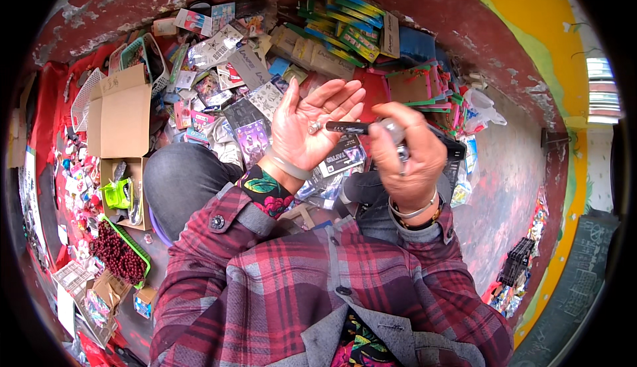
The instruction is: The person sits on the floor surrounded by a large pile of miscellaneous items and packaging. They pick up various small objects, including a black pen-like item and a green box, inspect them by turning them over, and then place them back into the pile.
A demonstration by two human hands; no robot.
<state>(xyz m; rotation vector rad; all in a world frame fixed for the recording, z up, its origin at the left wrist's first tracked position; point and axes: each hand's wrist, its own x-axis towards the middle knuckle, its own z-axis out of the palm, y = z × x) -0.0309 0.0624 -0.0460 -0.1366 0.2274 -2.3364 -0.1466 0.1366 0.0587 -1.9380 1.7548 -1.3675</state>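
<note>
Palm up, my left hand is held out in front of my chest with its fingers stretched and slightly apart. A small shiny silvery piece lies on that palm; its kind is too small to make out. My right hand is closed around a slim black rod, which points left toward the left palm. A rounded, clear or silvery part shows between the right fingers at the rod's end. The rod's tip is very near the small piece; whether they touch, I cannot tell.
Beyond my hands lies a heap of packaged goods. Yellow-green boxes are stacked at the back. An opened cardboard box stands at the left, near a green tray of dark red beads. Pink- and green-edged boards are piled at the right.
</note>
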